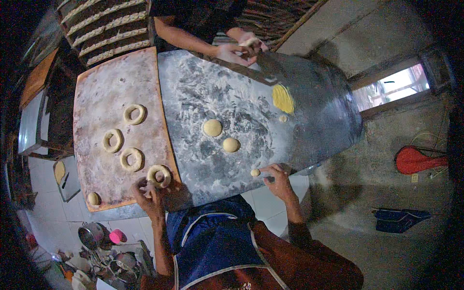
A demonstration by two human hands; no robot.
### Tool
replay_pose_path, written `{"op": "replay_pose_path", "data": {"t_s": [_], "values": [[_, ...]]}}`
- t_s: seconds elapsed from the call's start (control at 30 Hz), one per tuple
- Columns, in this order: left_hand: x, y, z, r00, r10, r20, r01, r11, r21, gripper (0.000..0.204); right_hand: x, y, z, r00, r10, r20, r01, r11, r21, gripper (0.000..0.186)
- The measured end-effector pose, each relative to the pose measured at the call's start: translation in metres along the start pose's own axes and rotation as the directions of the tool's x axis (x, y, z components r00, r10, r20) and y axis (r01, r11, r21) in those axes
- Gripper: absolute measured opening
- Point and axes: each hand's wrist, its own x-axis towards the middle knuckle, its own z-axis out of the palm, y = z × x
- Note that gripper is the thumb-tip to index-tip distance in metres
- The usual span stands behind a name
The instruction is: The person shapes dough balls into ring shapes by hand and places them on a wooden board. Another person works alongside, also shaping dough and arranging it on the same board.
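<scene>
On the floured wooden board (99, 96), a dough ring (165, 184) lies near the front right corner. My left hand (150, 200) is at its lower left edge, fingers slightly bent and apart, seemingly touching it. Three more dough rings, including one dough ring (141, 116), rest farther up the board. My right hand (279, 182) hovers at the front edge of the grey table (309, 140), thumb and fingers parted, just right of a small dough ball (255, 172). Two larger dough balls, one dough ball (212, 128) and another dough ball (231, 145), sit mid-table on scattered flour.
Across the table, another person's hands (239, 53) handle a piece of dough. A yellow mass (283, 99) and a tiny dough bit (282, 118) lie at right. A dough lump (94, 198) occupies the board's near left corner. Racks of shaped dough (113, 36) stand behind; pots (91, 235) are below left.
</scene>
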Motion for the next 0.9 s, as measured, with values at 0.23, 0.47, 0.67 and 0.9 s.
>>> {"op": "replay_pose_path", "data": {"t_s": [0.23, 0.47, 0.67, 0.9], "values": [[-0.016, 0.063, 0.065, 0.965, 0.142, 0.223, -0.126, 0.988, -0.083, 0.013, 0.023, 0.033, 0.021, 0.960, -0.279, 0.008, 0.279, 0.958, -0.062, 0.024], [-0.065, 0.124, 0.156, 0.652, -0.059, 0.756, 0.313, 0.929, -0.197, 0.028, 0.046, 0.041, 0.026, 0.950, 0.304, 0.068, -0.247, 0.601, 0.760, 0.022], [-0.093, 0.150, 0.212, 0.681, -0.091, 0.727, 0.420, 0.861, -0.286, 0.021, 0.055, 0.036, 0.003, 0.992, 0.129, 0.000, -0.081, 0.621, 0.780, 0.029], [-0.107, 0.169, 0.250, 0.689, -0.108, 0.716, 0.461, 0.828, -0.319, 0.018, 0.070, 0.057, -0.031, 0.992, 0.075, -0.098, 0.018, 0.696, 0.718, 0.022]]}}
